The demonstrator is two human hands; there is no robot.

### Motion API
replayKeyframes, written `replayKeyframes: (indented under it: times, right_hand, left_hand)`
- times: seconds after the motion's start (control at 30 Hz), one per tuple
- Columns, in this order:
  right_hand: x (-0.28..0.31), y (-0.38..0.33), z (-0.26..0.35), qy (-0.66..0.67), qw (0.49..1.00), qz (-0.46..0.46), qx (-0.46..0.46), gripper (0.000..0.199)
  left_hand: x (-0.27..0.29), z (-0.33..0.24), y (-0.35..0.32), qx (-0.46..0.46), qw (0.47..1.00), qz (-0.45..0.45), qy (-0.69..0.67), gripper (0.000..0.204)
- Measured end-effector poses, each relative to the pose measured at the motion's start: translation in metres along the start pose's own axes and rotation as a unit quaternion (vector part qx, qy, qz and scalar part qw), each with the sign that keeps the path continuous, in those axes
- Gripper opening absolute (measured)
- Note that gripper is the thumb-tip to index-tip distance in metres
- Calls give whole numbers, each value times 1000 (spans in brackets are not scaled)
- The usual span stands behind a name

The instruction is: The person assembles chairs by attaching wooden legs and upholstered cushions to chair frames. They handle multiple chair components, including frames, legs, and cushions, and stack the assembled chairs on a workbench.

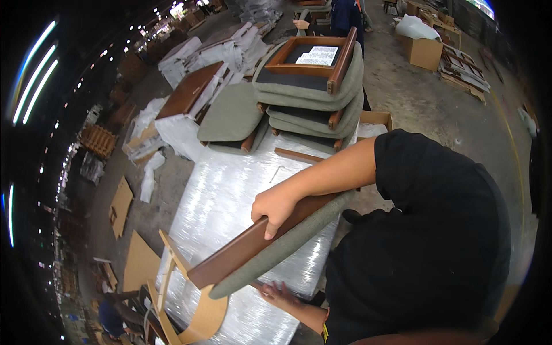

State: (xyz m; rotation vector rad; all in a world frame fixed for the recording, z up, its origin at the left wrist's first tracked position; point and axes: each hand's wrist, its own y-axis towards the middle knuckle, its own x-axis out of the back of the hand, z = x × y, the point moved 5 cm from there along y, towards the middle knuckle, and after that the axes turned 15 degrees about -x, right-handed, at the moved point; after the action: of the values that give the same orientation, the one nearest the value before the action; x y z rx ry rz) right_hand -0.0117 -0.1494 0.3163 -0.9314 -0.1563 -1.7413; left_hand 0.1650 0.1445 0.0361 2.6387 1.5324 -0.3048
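Grey-green padding on the seat (282, 253) being handled, which is tilted up over the lower half of the tabletop (213, 190), the one wrapped in shiny film. Right hand (276, 208) is clamped over the brown wooden rail (230, 259) along the seat's edge. Left hand (282, 296) is loosely spread, low on the tabletop's near side; can't tell if it's touching the seat.

Progress-wise, looks mid-job to me: this seat already has its rail, but it isn't lying flat. Similar seats (307, 103) are stacked at the tabletop's upper end, finished or waiting, no clue. A loose wooden strip (299, 156) and a bent metal rod (275, 174) lie on the tabletop too, so I'd reckon some bits are left. Pale wooden frame (210, 319) at the tabletop's lower-left corner has no padding.
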Motion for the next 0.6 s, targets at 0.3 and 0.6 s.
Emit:
replayKeyframes:
  times: [0.3,0.6]
  right_hand:
    - [1,4,30,-95,981,159,54,51]
    - [127,-155,-210,9,863,-483,-150,15]
  left_hand:
    - [23,-90,51,-88,971,190,111,93]
    - [-17,-149,-4,-165,964,181,106,76]
